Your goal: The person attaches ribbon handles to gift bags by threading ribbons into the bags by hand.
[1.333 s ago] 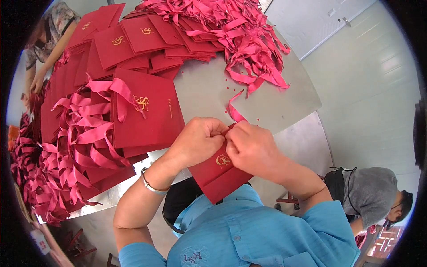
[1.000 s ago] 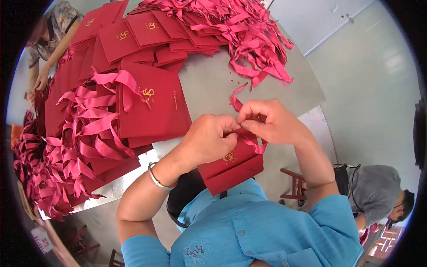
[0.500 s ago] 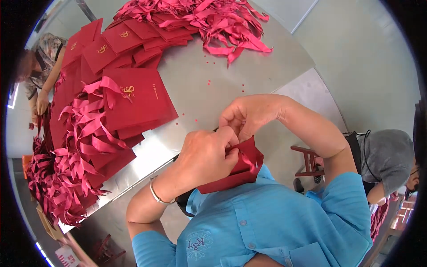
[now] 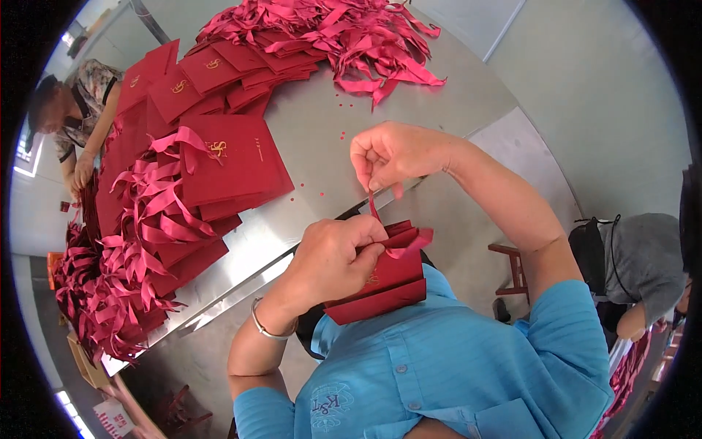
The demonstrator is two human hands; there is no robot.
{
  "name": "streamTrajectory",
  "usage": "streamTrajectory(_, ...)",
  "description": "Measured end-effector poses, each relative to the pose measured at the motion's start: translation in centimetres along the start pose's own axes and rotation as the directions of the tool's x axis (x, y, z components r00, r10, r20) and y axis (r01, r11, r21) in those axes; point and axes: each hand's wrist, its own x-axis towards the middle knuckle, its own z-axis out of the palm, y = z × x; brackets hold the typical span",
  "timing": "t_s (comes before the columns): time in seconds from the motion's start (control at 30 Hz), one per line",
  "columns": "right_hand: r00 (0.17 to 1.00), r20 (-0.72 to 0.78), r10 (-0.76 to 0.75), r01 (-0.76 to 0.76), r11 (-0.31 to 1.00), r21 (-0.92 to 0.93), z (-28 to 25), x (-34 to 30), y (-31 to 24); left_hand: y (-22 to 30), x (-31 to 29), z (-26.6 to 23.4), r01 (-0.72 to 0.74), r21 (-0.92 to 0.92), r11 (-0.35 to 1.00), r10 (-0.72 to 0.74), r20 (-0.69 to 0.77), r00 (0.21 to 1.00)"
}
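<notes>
Close to my body, my left hand (image 4: 344,256) grips the top edge of a small dark red paper bag (image 4: 395,272). A pink-red ribbon (image 4: 411,244) lies over the bag's upper edge. Above it, my right hand (image 4: 387,157) pinches the ribbon's other end and holds it taut, pulled up from the bag. On the table to the left lie stacked red bags (image 4: 232,161) with gold print. Several of them have ribbon handles (image 4: 150,197) threaded and hanging loose.
A heap of loose pink-red ribbons (image 4: 358,40) lies at the table's far side. Tiny red paper dots are scattered on the metal table (image 4: 314,124). One person (image 4: 80,117) handles bags at the far left; another person (image 4: 643,256) sits at the right beside a wooden stool (image 4: 512,271).
My right hand has moved up and away from the bag, drawing the ribbon out straight. The left hand still holds the bag, which has turned a little.
</notes>
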Motion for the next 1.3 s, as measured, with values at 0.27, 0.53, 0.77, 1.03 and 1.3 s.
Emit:
streamTrajectory(0.27,0.834,-0.383,-0.397,0.337,0.917,-0.215,-0.8,1.6,1.6,-0.8,0.6,0.4,0.046,-0.029,0.999,-0.046,-0.003,0.999)
streamTrajectory(0.53,0.805,-0.565,-0.179,0.090,0.979,-0.182,3.4,-3.6,4.2,-2.5,0.1,-0.2,0.217,-0.152,0.964,-0.222,-0.018,0.975)
streamTrajectory(0.77,0.829,-0.299,0.472,-0.316,0.837,0.446,8.9,-7.4,10.3,-3.7,0.3,-0.2,0.264,-0.188,0.946,-0.278,-0.053,0.959)
streamTrajectory(1.03,0.895,-0.296,0.334,0.281,0.092,0.955,10.8,-3.4,13.0,-3.5,1.0,-0.5,0.280,-0.212,0.936,-0.290,-0.015,0.957)
streamTrajectory(1.3,0.618,-0.780,-0.094,0.689,0.543,0.480,8.7,-7.3,7.2,-3.4,1.4,-0.3,0.342,-0.125,0.931,-0.350,-0.053,0.935)
